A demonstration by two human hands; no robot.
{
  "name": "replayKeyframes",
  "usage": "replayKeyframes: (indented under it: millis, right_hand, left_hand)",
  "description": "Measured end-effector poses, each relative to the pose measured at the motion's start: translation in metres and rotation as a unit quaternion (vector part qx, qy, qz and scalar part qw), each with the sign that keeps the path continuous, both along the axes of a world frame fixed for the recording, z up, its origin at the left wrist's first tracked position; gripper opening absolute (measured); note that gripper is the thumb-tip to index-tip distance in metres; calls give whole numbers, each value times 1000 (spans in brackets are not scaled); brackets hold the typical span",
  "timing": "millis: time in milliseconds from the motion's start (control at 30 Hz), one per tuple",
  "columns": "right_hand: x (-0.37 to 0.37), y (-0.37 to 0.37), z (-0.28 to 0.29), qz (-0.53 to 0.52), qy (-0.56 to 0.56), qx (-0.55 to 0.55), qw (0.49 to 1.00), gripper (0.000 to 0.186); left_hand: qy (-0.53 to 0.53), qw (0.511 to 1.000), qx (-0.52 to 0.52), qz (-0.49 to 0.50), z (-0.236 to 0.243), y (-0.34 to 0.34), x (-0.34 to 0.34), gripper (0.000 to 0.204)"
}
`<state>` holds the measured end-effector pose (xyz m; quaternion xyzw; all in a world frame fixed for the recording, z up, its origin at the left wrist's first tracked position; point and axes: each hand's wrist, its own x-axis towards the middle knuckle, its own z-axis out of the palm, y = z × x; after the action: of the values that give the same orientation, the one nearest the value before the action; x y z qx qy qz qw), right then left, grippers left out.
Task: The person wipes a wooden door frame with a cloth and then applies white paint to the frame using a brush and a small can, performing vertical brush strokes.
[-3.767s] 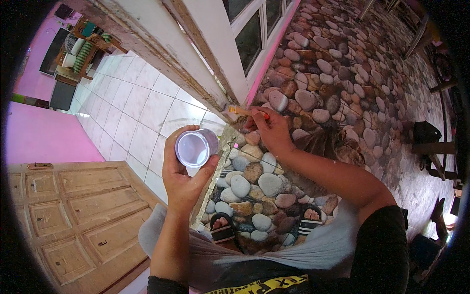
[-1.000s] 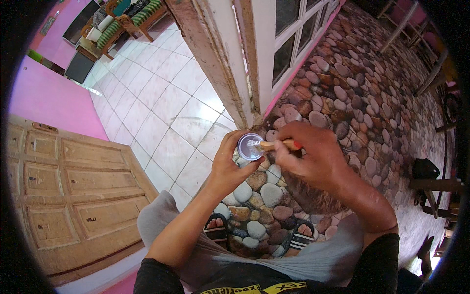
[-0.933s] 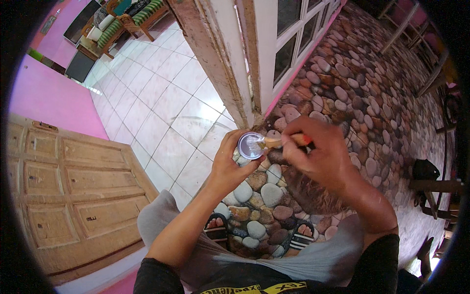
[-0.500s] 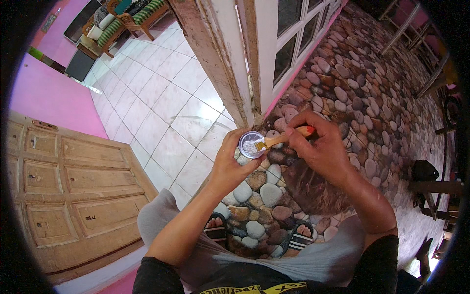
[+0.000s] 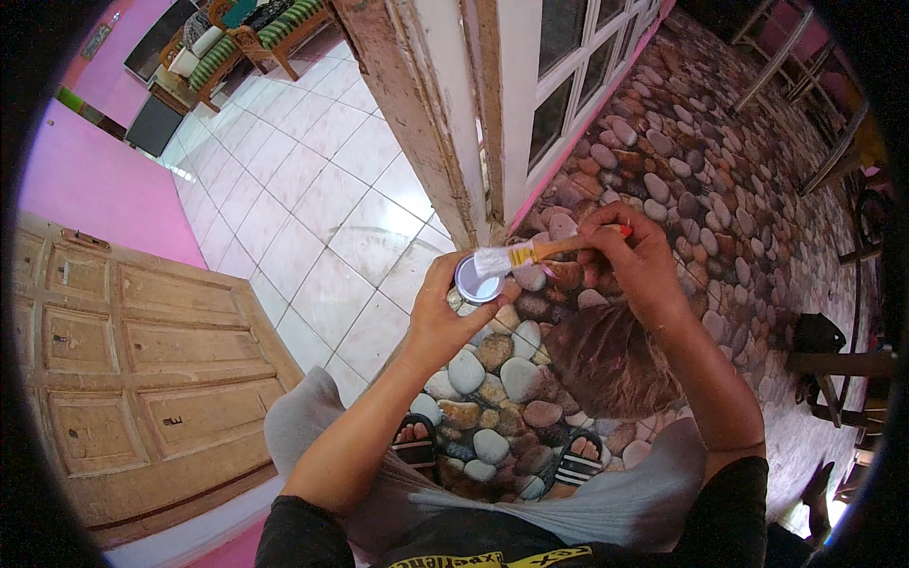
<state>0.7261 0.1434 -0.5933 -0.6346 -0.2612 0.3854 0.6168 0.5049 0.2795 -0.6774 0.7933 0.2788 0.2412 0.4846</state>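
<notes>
My left hand [image 5: 447,308] is wrapped round a small round paint can [image 5: 480,289] with white paint inside. Between the fingers of my right hand [image 5: 632,260] is the wooden handle of a paintbrush [image 5: 559,248], red at its end. White paint coats the bristles, which lie level just over the far rim of the can. Whether they touch the rim I cannot tell. Right beyond the can stands a door frame post [image 5: 431,123], partly white and partly bare, worn wood.
A panelled wooden door [image 5: 170,360] is at the left. White floor tiles [image 5: 312,208] and cushioned wooden chairs [image 5: 270,38] lie beyond it. A white-framed window [image 5: 578,71] borders the post. Pebble-patterned flooring [image 5: 653,180] bears a dark brown patch [image 5: 611,364] near my sandals [image 5: 578,462].
The paintbrush has come up out of the can, its bristles now above the far rim. My right hand has risen slightly away from me; my left hand has barely moved.
</notes>
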Motion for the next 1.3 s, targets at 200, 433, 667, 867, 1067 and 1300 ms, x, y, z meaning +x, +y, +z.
replayKeyframes:
  millis: [200, 433, 667, 867, 1067, 1300]
  right_hand:
    - [20, 3, -12, -5, -21, 5, 1000, 14]
    - [11, 23, -60, 25, -358, 27, 933, 19]
    - [-10, 40, -72, 82, -449, 45, 888, 22]
    - [-3, 32, -32, 18, -531, 106, 840, 24]
    - [-1, 33, -72, 122, -528, 13, 841, 30]
    - [-5, 47, -48, 61, -548, 105, 828, 31]
  left_hand:
    - [-15, 999, -30, 31, -13, 9, -3, 65]
    - [-41, 995, -46, 75, -5, 17, -11, 63]
    - [-71, 992, -67, 79, 11, 24, -16, 62]
    - [-62, 991, -71, 95, 31, 27, -24, 62]
    - [-84, 988, -80, 97, 41, 27, -24, 63]
    - [-72, 991, -68, 85, 41, 27, -25, 62]
